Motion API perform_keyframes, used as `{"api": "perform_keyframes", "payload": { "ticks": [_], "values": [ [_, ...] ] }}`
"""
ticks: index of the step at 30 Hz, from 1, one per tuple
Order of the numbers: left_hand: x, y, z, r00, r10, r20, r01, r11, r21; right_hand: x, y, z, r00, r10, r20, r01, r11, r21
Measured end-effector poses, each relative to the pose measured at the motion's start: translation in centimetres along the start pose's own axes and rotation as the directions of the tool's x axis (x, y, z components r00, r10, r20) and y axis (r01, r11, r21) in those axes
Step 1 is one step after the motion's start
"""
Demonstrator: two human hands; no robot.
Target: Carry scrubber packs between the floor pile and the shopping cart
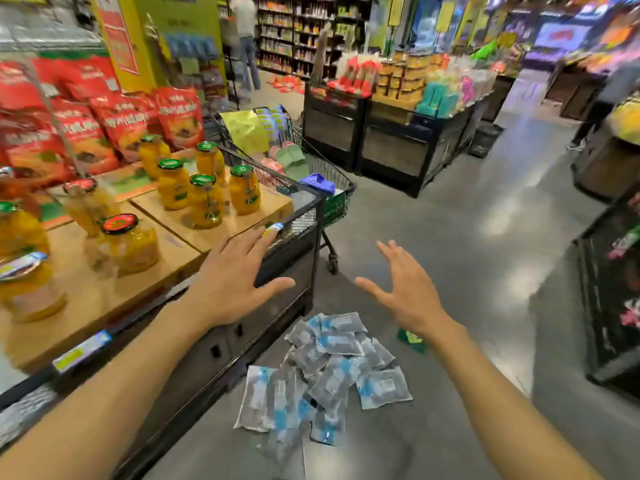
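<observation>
Two bare forearms enter from the bottom edge and reach forward. The left hand (235,282) hovers with fingers straight and spread wide, holding nothing, over the corner of the black display stand (221,344). The right hand (405,289) is also empty, fingers splayed, in the air beyond that corner. Just beside the stand's foot, below and between the hands, a heap of grey-and-blue flat packets (325,372) lies on the grey floor (467,237). The packets overlap, long axes pointing in mixed directions. On the stand, green-lidded jars of yellow fruit (207,199) stand upright on cartons. A shopping cart (311,174) stands just past the stand's far end.
</observation>
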State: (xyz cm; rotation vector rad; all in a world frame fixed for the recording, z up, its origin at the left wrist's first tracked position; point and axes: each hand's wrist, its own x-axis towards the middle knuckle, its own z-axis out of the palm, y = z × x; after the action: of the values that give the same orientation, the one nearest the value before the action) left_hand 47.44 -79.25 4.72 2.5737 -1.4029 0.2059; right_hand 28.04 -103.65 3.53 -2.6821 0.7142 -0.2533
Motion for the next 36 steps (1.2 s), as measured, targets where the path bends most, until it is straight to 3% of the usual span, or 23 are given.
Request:
{"api": "perform_keyframes", "payload": {
  "ticks": [11,18,26,32,36],
  "values": [
    [14.7,0.3,6.7,0.98,0.199,0.009,-0.197,0.976,-0.097,6.7,7.0,0.0,0.964,0.25,-0.09,-0.251,0.968,-0.004],
    [21.3,-1.4,17.5,0.974,0.219,-0.051,-0.225,0.945,-0.238,12.1,11.2,6.6,0.956,0.286,-0.063,-0.285,0.958,0.03],
    [19.2,-2.9,43.0,0.973,0.232,-0.001,-0.225,0.942,-0.25,16.1,22.2,31.2,0.979,0.199,-0.038,-0.198,0.98,0.032],
    [14.7,-4.4,66.8,0.97,0.24,0.047,-0.217,0.933,-0.288,13.6,32.4,53.5,0.985,0.167,-0.037,-0.166,0.986,0.021],
    [11.6,-5.5,79.0,0.965,0.247,0.083,-0.217,0.937,-0.272,11.4,38.0,64.8,0.984,0.172,-0.042,-0.171,0.985,0.028]
  ]
}}
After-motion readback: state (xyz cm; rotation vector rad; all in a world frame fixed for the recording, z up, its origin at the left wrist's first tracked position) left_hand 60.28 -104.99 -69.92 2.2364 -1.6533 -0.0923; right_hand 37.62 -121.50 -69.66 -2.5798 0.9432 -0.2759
